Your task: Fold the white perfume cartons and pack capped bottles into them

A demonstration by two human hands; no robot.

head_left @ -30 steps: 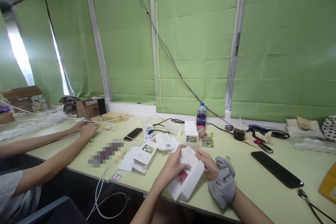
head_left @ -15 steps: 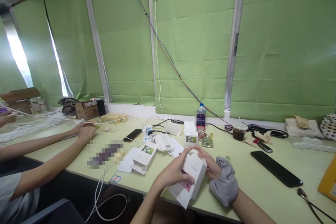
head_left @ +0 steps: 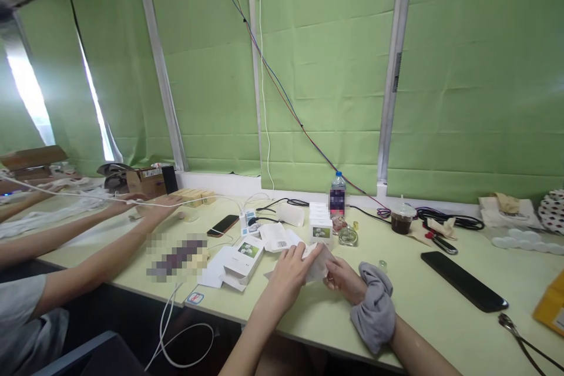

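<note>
A white cardboard box (head_left: 318, 263) is held between my two hands above the near part of the table, now seen at a slant. My left hand (head_left: 288, 269) lies over its left side with the fingers bent around it, hiding much of it. At the box's right end, my right hand (head_left: 345, 279) grips the edge; a grey scrunchie (head_left: 373, 308) is round that wrist. Just beyond my hands stands a row of small white boxes (head_left: 321, 231) with a green picture. To the left, another white box (head_left: 244, 259) with an open flap lies on white paper.
A bottle (head_left: 338, 194), a glass dish (head_left: 348, 237) and a drink cup (head_left: 402, 220) stand farther back. On the right lie a black phone-like slab (head_left: 462, 281) and a cable (head_left: 513, 329). A co-worker's arms (head_left: 101, 235) reach over the table at left, near a phone (head_left: 222, 225).
The white box has been turned and tilted from nearly upright to a flatter slant. My left hand has shifted up and left over it. The co-worker's hands have reached farther out.
</note>
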